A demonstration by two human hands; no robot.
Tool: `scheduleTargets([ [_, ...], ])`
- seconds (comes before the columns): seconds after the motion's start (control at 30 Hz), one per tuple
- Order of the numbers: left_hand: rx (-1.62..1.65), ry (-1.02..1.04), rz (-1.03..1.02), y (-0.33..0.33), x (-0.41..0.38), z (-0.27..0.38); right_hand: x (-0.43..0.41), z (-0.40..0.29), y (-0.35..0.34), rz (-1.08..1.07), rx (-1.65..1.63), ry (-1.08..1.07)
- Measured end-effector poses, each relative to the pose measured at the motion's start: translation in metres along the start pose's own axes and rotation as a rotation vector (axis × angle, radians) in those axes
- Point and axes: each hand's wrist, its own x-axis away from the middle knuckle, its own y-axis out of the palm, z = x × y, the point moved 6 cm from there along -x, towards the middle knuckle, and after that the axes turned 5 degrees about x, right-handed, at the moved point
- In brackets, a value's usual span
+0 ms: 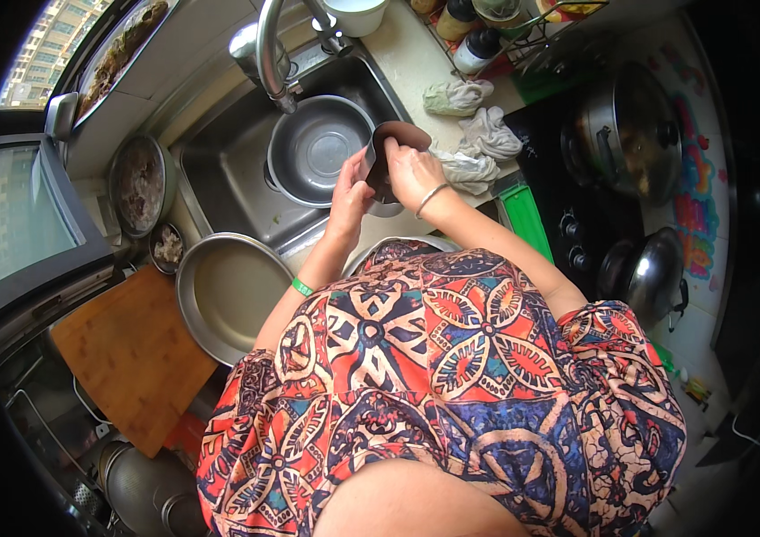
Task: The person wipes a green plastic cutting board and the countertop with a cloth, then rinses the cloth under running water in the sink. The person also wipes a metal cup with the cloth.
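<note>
My left hand (351,194) grips the side of a container (386,207) at the near right edge of the sink. A brown, curved flap or lid (406,134) rises from its far side; its exact kind cannot be told. My right hand (413,172) reaches over the container's opening with its fingers bent against the brown surface, and whether it holds anything is hidden. Just left of both hands, a round grey metal pot (326,151) sits in the sink (219,161) beneath the curved faucet (271,60).
White and pale green cloths (484,134) lie right of the hands, near a black cooktop (554,201) with a lidded pot (641,134). A wide metal basin (235,295) of cloudy liquid and a wooden cutting board (131,356) are at left. Seasoning jars (477,50) stand in a rack beyond.
</note>
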Motion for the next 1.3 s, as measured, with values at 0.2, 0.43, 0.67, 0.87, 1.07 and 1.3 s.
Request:
scheduleTargets([
  [0.2, 0.098, -0.072, 0.061, 0.001, 0.003, -0.019, -0.003, 0.018, 0.02, -0.02, 0.059, 0.002],
  [0.43, 0.303, -0.125, 0.144, -0.004, 0.006, -0.01, -0.001, 0.003, -0.052, 0.351, -0.003, -0.044],
  [0.67, 0.257, -0.176, 0.193, -0.008, -0.003, -0.01, -0.105, 0.144, -0.042, 0.513, -0.191, 0.399],
  [0.87, 0.385, -0.155, 0.135, 0.008, -0.007, -0.008, -0.157, 0.243, 0.011, 0.46, -1.17, 0.929],
  [1.07, 0.484, -0.103, 0.103, 0.006, -0.018, -0.018, -0.109, 0.214, -0.023, 0.764, -0.482, 0.678],
  [1.3, 0.598, -0.105, 0.199, -0.017, -0.02, -0.027, 0.008, 0.22, -0.084, 0.408, -0.913, 0.453],
])
